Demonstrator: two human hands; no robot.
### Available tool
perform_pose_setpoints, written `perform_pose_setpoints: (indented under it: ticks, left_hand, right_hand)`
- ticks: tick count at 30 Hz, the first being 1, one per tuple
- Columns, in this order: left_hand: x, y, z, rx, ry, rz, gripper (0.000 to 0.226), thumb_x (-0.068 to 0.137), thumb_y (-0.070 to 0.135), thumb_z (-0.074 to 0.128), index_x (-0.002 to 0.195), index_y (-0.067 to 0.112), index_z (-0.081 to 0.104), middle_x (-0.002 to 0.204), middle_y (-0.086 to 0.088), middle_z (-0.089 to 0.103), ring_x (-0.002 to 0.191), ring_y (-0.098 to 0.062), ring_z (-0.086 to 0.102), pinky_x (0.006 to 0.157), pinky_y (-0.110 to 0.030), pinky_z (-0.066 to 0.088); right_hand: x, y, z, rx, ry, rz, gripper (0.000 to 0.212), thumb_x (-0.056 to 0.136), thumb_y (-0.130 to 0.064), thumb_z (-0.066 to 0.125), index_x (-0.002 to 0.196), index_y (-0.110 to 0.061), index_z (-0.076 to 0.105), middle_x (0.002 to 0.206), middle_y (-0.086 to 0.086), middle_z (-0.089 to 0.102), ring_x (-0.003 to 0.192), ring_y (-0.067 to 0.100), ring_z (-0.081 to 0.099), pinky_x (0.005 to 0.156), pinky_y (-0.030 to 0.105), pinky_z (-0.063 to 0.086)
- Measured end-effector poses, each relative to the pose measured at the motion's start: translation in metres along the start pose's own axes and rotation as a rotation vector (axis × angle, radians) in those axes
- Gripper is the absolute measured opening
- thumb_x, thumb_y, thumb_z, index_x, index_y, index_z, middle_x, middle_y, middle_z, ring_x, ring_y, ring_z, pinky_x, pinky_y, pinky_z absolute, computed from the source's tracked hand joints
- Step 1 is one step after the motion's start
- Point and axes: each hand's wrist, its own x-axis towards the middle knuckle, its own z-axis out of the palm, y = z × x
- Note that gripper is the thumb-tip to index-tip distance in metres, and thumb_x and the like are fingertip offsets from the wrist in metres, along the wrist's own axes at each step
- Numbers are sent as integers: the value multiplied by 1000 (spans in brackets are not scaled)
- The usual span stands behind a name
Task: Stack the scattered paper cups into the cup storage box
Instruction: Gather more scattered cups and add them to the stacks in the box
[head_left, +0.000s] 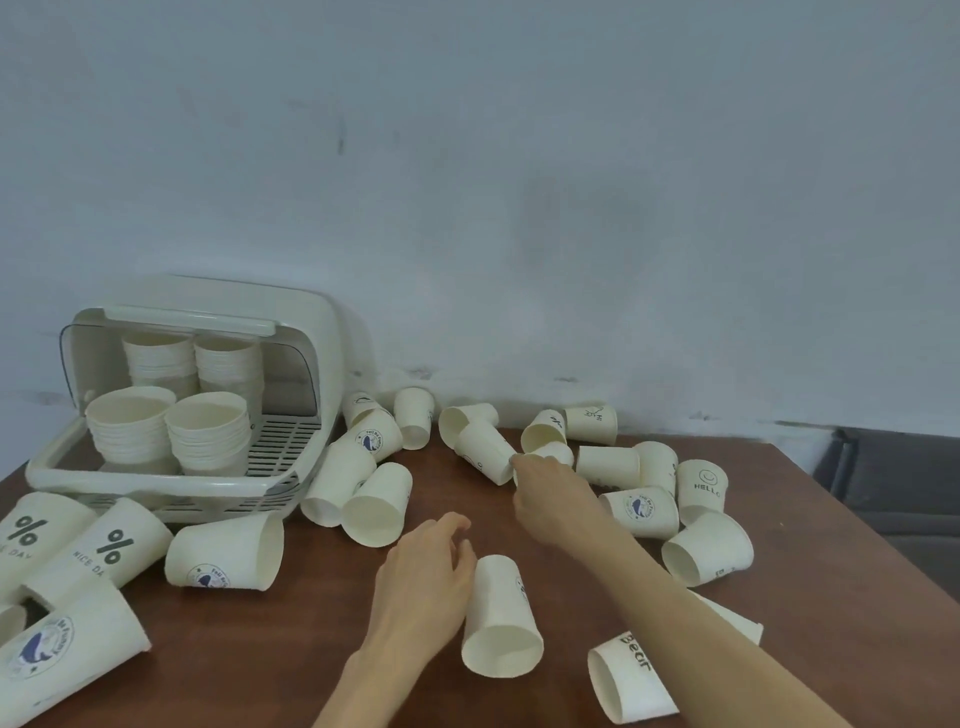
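Paper, white and thin-walled, lies all over the brown desk, so I read this as the gathering step, with many cups left to collect. Nearest me, my left hand rests beside a cup lying on its side, mouth toward me; its fingers are loosely curled and apart, touching the cup's wall but not closed round it. Beyond that, my right hand reaches forward to a small cup in the cluster by the wall. Its fingertips are at the rim, but I cannot tell whether they have pinched it.

Far to the left of both hands stands the cup storage box, lid up, with four stacks already inside.

Next, I judge, the right hand must secure that cup and nest it, mouth and base aligned, with another. The left should close on its cup. Squeezing too hard would buckle such walls.
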Motion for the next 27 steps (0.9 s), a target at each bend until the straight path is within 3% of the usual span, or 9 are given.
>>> perform_pose_setpoints:
  ticks: [4, 10, 18, 22, 27]
  left_hand:
    - [21, -8, 4, -69, 32, -16, 29, 97, 31, 46, 124, 32, 56, 97, 13, 58, 93, -8, 57, 83, -30, 49]
    - [46, -13, -9, -142, 126, 19, 27, 95, 29, 48, 119, 30, 58, 97, 11, 62, 91, -8, 59, 83, -33, 50]
    - [53, -22, -9, -134, 123, 20, 27, 95, 29, 47, 120, 30, 59, 91, 11, 62, 88, -8, 58, 80, -30, 49]
    - [53, -23, -12, -121, 111, 4, 28, 95, 29, 48, 121, 29, 59, 96, 10, 64, 93, -9, 59, 84, -31, 48]
    - [52, -24, -18, -103, 116, -15, 29, 95, 28, 48, 122, 27, 59, 105, 10, 66, 97, -9, 60, 87, -27, 45]
  right_hand:
    - [59, -13, 19, -107, 23, -81, 32, 89, -11, 44, 121, -11, 48, 111, 12, 59, 100, 29, 55, 65, 34, 35]
    - [118, -30, 41, -260, 57, -164, 36, 92, -17, 48, 128, -16, 42, 111, 13, 55, 101, 32, 52, 66, 35, 36]
    - [139, -40, 51, -399, 57, -196, 24, 95, -15, 48, 118, -10, 52, 115, 11, 58, 107, 29, 54, 70, 34, 34]
    - [122, -40, 44, -335, 70, -155, 21, 93, -16, 52, 113, -11, 57, 112, 10, 59, 106, 29, 54, 70, 33, 36]
    - [83, -49, 33, -115, 214, 12, 19, 89, -11, 49, 107, -12, 56, 108, 9, 60, 101, 29, 55, 75, 33, 39]
